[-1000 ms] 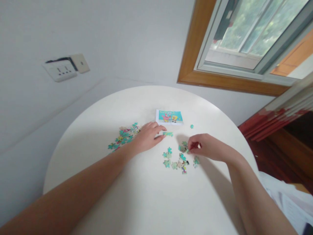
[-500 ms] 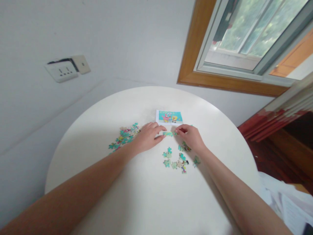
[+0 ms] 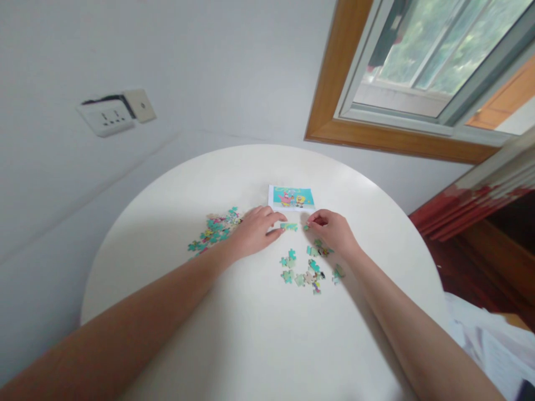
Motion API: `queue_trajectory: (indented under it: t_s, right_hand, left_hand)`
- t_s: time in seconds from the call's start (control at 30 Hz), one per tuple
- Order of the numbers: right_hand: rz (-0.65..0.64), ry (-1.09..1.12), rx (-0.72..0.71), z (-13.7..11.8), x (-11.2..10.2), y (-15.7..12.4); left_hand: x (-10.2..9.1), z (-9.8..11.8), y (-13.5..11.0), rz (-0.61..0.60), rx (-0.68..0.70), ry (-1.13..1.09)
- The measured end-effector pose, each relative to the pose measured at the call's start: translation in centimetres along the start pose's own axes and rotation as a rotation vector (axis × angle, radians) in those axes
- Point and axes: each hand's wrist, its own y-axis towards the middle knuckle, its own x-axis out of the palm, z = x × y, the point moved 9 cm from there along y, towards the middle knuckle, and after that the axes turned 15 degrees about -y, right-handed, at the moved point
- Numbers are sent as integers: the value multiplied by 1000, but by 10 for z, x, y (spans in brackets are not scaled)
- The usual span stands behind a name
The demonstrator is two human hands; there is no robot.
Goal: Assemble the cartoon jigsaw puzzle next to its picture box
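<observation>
On the round white table [image 3: 259, 334], my left hand [image 3: 254, 229] pinches the left end of a small joined strip of green puzzle pieces [image 3: 289, 226] between thumb and fingers. My right hand [image 3: 332, 231] is curled, its fingertips pinching a single green puzzle piece [image 3: 306, 227] just right of that strip. A small printed picture card [image 3: 291, 197] lies just beyond both hands. Several loose pieces [image 3: 309, 270] are scattered below my right hand.
A larger heap of loose puzzle pieces [image 3: 214, 229] lies left of my left wrist. A wall socket [image 3: 109, 116] is on the wall at the left. A wood-framed window [image 3: 401, 83] is at the upper right, a red curtain [image 3: 472, 197] beside it.
My right hand lifted a piece from the scattered group and carried it up and left to the strip. My left hand stayed on the strip.
</observation>
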Motion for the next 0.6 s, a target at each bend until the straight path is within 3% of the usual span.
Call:
queue_trajectory:
  t_s: [0.17,0.43,0.6]
  right_hand:
    - [-16,-59,-22,0,-5,-3]
    - [-48,21,1,8,-7,-4]
    - [-138,-107,-53,9,-10,-7]
  left_hand:
    - [0,0,-1,-1,-4,3]
    - [1,-1,0,-6,3,19]
    - [1,1,0,-6,6,18]
